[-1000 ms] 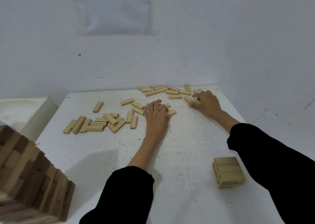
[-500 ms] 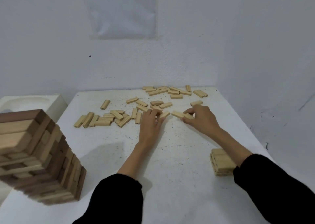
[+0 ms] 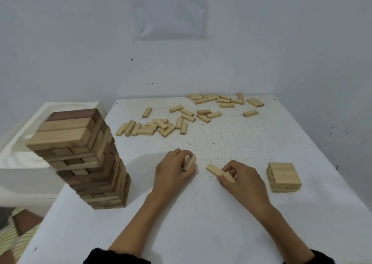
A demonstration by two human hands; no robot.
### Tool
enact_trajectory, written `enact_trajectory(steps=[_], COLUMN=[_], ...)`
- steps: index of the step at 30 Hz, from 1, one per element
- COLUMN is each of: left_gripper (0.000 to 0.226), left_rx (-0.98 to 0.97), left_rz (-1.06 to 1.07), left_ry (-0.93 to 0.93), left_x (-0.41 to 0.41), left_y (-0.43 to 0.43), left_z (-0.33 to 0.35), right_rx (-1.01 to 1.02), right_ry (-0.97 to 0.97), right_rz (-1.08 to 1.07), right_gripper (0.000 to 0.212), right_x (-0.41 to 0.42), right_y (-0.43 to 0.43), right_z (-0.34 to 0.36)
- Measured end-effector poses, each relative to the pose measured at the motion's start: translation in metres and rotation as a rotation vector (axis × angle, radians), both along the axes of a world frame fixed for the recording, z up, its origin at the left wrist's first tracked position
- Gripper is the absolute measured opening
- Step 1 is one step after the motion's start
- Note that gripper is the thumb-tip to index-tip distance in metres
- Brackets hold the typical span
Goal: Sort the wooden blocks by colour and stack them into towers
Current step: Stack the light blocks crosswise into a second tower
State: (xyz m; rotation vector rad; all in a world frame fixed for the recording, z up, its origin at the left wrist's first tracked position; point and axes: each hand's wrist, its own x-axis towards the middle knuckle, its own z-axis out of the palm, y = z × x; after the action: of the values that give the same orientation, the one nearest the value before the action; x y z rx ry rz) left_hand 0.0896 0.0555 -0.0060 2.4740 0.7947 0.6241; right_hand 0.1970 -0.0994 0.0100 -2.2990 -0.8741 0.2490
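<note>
My left hand (image 3: 175, 169) is closed around a light wooden block (image 3: 189, 162) at the middle of the white table (image 3: 201, 223). To its right, my right hand (image 3: 241, 178) grips light blocks (image 3: 219, 172) lying low over the table top. A short stack of light blocks (image 3: 283, 177) stands just right of my right hand. Several loose light blocks (image 3: 161, 125) lie scattered across the far half, with another cluster (image 3: 219, 99) at the far edge. A tall tower of mixed dark and light blocks (image 3: 84, 157) stands at the table's left edge.
A white basin-like unit (image 3: 26, 143) sits left of the table, behind the tall tower. White walls close in behind and to the right. A sheet of paper (image 3: 171, 10) hangs on the back wall. Striped fabric (image 3: 18, 235) shows at the bottom left.
Both hands have drawn back from the scattered blocks toward the near middle of the table, each carrying blocks. The view has shifted, bringing the tall tower fully into sight.
</note>
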Motion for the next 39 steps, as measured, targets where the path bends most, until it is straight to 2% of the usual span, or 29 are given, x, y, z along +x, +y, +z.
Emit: enact_trajectory(steps=[2,4,7,8,12,14,17,20,24,26,31,39], left_gripper=[0.016,0.022,0.032,0.036,0.062,0.066,0.067,0.063,0.056,0.056,0.051,0.064], left_rx=[-0.021,-0.027,-0.178,-0.237,-0.223,-0.218,-0.302,-0.348,-0.270,-0.248,-0.184,-0.121], left_rz=[-0.010,-0.044,-0.136,-0.174,-0.274,-0.311,-0.382,-0.414,-0.414,-0.403,-0.429,-0.432], left_ry=[0.029,0.078,0.116,0.130,0.210,0.215,0.223,0.231,0.224,0.206,0.185,0.207], left_x=[-0.001,-0.001,-0.003,-0.006,-0.009,-0.009,-0.011,-0.013,-0.012,-0.012,-0.012,-0.009], left_y=[-0.004,-0.005,0.006,0.011,0.012,0.011,0.020,0.024,0.019,0.016,0.012,0.013], left_z=[0.002,0.004,0.011,0.014,0.016,0.016,0.018,0.017,0.015,0.014,0.013,0.010], right_rx=[-0.021,-0.014,0.191,0.250,0.277,0.239,0.163,0.055,-0.140,-0.138,-0.072,-0.083], right_ry=[0.011,0.091,0.332,0.342,0.133,0.091,0.137,0.271,0.279,0.292,0.266,0.149], right_rz=[0.040,0.115,0.133,0.103,0.028,0.037,0.109,0.318,0.516,0.522,0.512,0.494], right_gripper=[0.012,0.019,0.019,0.017,0.015,0.016,0.019,0.025,0.062,0.068,0.055,0.070], right_x=[-0.005,-0.006,0.002,0.006,0.015,0.018,0.023,0.034,0.049,0.049,0.039,0.033], right_y=[-0.003,-0.005,-0.003,-0.002,0.009,0.014,0.011,-0.004,-0.017,-0.015,-0.007,-0.006], right_z=[0.000,-0.001,-0.003,-0.005,-0.010,-0.011,-0.006,0.005,0.012,0.011,0.005,0.002])
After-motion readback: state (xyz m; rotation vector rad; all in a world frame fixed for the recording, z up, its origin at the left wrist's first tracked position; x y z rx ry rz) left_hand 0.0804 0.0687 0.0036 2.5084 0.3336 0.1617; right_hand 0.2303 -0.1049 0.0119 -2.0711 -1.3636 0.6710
